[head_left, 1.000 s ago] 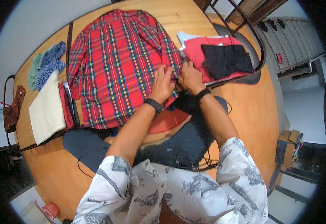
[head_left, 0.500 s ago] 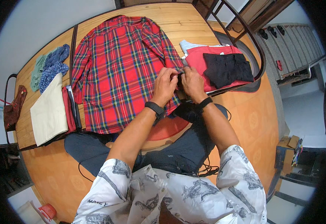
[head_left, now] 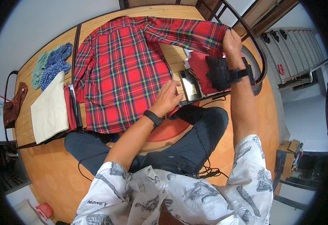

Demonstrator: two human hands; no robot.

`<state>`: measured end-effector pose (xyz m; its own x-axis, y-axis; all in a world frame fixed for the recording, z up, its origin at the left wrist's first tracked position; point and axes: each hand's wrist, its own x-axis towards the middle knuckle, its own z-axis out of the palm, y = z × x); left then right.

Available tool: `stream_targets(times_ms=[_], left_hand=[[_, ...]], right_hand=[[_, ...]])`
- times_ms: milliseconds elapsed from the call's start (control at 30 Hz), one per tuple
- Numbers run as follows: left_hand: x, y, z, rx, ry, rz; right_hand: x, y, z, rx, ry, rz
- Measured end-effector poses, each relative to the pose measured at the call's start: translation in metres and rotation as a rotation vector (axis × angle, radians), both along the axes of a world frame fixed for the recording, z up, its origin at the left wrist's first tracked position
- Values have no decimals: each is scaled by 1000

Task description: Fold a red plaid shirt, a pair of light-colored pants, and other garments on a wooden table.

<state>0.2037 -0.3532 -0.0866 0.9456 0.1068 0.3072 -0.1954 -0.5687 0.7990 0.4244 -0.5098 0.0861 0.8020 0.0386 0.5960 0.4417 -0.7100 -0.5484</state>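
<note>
We are keeping the red plaid shirt (head_left: 124, 75) spread on the wooden table (head_left: 177, 60), its body lying mainly left of our left hand (head_left: 167, 98) and one sleeve (head_left: 190, 32) running from the shoulder out to our right hand (head_left: 232, 44). Our right fingers are gripping the sleeve's end, their tips hiding from view. Our left fingers are bending at the shirt's side edge; whether they are pinching cloth or only resting there, we are not able to tell.

For a smooth sleeve, we are judging that a gentle, even pull along its length is working best, with the left fingers steadying the body against skewing. A low pull could be disturbing the red cloth (head_left: 200, 71) and dark garment (head_left: 217, 73) below the right fingers.

As for edges, a phone (head_left: 191, 86) is lying just right of the left fingers, close to the table's near edge, so sideways sweeps are risking a knock. Beyond the right fingers, a dark curved rail (head_left: 260, 45) is limiting reach. Bare wood is showing above the left fingers, beneath the sleeve, giving some room.
</note>
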Motion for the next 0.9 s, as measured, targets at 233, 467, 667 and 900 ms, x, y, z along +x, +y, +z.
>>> stream_targets(times_ms=[233,467,667,900], left_hand=[[-41,-4,1,310,128,-127],[-32,-28,-14,322,168,183],[-19,-22,-26,-49,348,344],[3,-26,-6,77,486,417]], right_hand=[[88,-38,1,-157,274,27],[87,-4,15,474,771,291],[129,9,9,-122,216,149],[132,24,19,-646,-391,116]])
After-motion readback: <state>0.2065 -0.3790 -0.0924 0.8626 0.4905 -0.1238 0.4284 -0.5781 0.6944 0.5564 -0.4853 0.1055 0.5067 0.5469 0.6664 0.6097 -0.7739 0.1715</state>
